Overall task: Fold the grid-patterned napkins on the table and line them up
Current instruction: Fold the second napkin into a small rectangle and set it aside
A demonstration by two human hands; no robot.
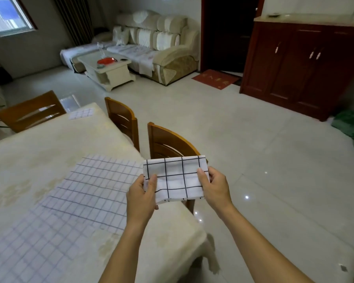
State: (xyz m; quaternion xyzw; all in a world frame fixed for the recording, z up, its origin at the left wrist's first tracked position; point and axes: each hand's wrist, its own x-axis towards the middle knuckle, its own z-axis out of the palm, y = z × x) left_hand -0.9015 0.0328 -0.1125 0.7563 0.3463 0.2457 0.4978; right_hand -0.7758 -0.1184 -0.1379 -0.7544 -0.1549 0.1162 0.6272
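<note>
The tabletop (49, 144) holds a big flat napkin (94, 190). The folded napkin (176, 178) is up in the air, over the tabletop's edge. The left hand (140, 198) and right hand (215, 187) pinch its sides. If one lets go, it could flop open or drop on the floor (274, 180).

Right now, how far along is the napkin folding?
Done: the far folded napkin lies at the far end of the table. In hand: the left hand and right hand pinch the held napkin, already folded small, in the air by the table's edge. Left: the mid-table napkin and the near napkin lie flat, unfolded; nothing is lined up yet.
</note>
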